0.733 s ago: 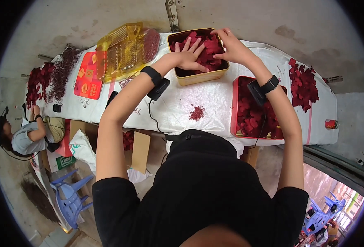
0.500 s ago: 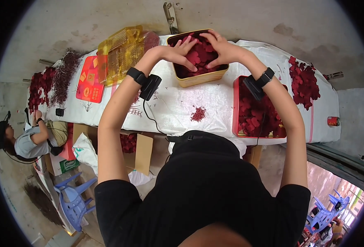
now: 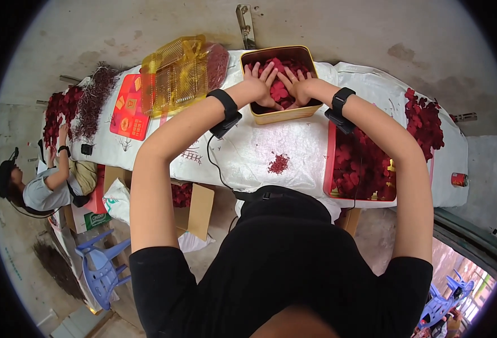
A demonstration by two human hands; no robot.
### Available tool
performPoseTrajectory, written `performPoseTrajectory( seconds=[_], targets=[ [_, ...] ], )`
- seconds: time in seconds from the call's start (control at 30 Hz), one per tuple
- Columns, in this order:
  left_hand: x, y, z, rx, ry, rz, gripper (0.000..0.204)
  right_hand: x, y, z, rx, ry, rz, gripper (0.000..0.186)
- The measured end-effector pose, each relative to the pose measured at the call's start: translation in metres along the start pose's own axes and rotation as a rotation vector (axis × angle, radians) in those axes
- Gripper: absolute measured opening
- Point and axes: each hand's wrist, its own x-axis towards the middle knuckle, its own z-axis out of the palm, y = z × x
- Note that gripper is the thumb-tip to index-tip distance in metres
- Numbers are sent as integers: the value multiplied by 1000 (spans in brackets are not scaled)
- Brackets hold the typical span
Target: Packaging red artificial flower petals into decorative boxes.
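Both my hands are inside a deep gold-yellow rectangular tin (image 3: pixel 287 116) near the back of the table. My left hand (image 3: pixel 261 85), fingers spread, lies on the dark red petal-shaped pieces (image 3: pixel 280 90) in it. Close beside it, my right hand (image 3: pixel 299 88) rests on the same pieces, its fingers apart too. Some fingertips are sunk among the pieces and hard to see. Neither hand visibly grips anything. Nearer me on the right, a shallow red tray (image 3: pixel 328 169) holds more such red pieces (image 3: pixel 361 166), partly under my right forearm.
A red printed lid (image 3: pixel 129 107) and yellow clear plastic trays (image 3: pixel 175 76) lie to the left. Thin dark stems (image 3: pixel 95 100) and red piles (image 3: pixel 424 124) flank the table. Small red crumbs (image 3: pixel 278 163) lie in front. A red can (image 3: pixel 459 179) stands far right; a person (image 3: pixel 47 188) works far left.
My hands have come closer together inside the tin, from its sides to its middle, fingers now laid over the red pieces. The whole view has shifted slightly.
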Motion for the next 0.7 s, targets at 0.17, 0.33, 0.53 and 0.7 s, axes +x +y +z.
performPoseTrajectory(
  seconds=[0.17,0.33,0.53,0.7],
  targets=[
    [40,26,59,-52,167,-17,120,19,17,42,-166,-33,54,126],
    [87,25,162,-306,1265,25,121,17,-10,49,-226,-40,-17,124],
    [116,66,201,-464,1262,-131,76,4,-10,38,-156,-124,-44,116],
    [115,82,219,-464,1193,-212,62,-4,-23,48,-176,-147,-8,122]
  ],
)
